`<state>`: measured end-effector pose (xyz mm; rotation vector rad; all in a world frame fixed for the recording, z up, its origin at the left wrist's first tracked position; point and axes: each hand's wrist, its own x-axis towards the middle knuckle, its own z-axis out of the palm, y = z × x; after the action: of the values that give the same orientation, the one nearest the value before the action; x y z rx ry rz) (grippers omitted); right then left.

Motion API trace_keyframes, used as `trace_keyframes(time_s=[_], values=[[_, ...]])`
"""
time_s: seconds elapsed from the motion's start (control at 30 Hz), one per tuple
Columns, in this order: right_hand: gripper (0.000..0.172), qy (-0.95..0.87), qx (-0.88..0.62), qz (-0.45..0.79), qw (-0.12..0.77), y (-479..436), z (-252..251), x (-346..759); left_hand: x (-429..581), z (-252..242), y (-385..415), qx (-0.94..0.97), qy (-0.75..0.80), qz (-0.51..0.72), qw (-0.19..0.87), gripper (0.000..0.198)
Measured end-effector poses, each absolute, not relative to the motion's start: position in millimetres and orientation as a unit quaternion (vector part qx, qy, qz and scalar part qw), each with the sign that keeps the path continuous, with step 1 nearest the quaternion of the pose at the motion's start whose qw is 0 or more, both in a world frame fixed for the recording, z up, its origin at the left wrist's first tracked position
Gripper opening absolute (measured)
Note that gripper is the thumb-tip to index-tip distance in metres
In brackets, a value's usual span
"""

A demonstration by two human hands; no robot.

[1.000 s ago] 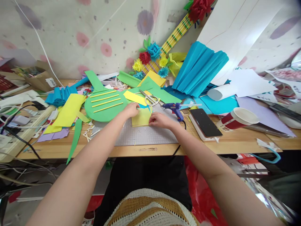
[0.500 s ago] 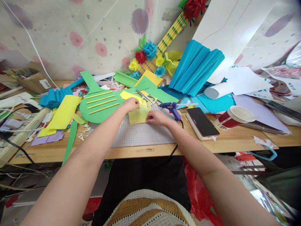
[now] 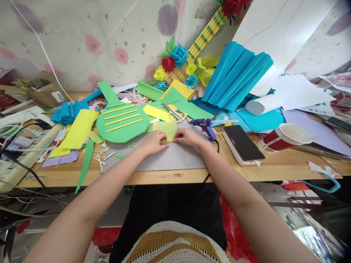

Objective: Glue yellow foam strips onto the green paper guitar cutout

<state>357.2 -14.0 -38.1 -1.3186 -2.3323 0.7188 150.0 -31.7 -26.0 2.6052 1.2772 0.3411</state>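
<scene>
My left hand [image 3: 155,141] and my right hand [image 3: 186,137] both pinch the near edge of a piece of yellow paper [image 3: 165,128], one hand at each side. The paper lies over a grey cutting mat [image 3: 181,157]. Just behind it are scissors [image 3: 174,113] with pale handles. A blue glue gun [image 3: 204,126] rests to the right of my right hand. On the left, a green guitar-body shape [image 3: 120,126] carries several narrow yellow strips.
A phone [image 3: 245,141] and a red-and-white paper cup [image 3: 286,137] stand at the right. Blue crepe paper [image 3: 237,76] leans at the back near a flower-covered paper guitar [image 3: 204,38]. Yellow paper [image 3: 76,128] and a power strip [image 3: 30,157] lie left.
My left hand has moved from the paper's far left corner down to its near edge. My right hand stays at the near edge. The view has shifted slightly.
</scene>
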Motion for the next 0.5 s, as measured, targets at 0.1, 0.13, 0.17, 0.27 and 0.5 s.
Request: trace_keyframes(time_s=[0.1,0.13,0.17,0.27,0.5], values=[[0.007,-0.823,-0.467,0.259,0.194,-14.4,-39.6,357.6,152.0,-27.5,-32.0,0.891,0.428,0.127,0.088,0.018],[0.007,-0.82,-0.47,0.261,0.195,-14.5,-39.8,357.7,152.7,-27.4,-32.2,0.893,0.424,0.129,0.079,0.016],[0.007,-0.818,-0.472,0.262,0.196,-14.6,-39.7,357.8,153.2,-27.4,-32.6,0.895,0.42,0.129,0.071,0.013],[0.007,-0.819,-0.473,0.264,0.192,-15.6,-38.7,358.0,153.9,-27.5,-34.1,0.898,0.416,0.131,0.053,0.014],[0.011,-0.847,-0.45,0.198,0.203,-26.3,-36.7,356.3,153.3,-29.2,-30.8,0.901,0.409,0.133,0.05,0.017]])
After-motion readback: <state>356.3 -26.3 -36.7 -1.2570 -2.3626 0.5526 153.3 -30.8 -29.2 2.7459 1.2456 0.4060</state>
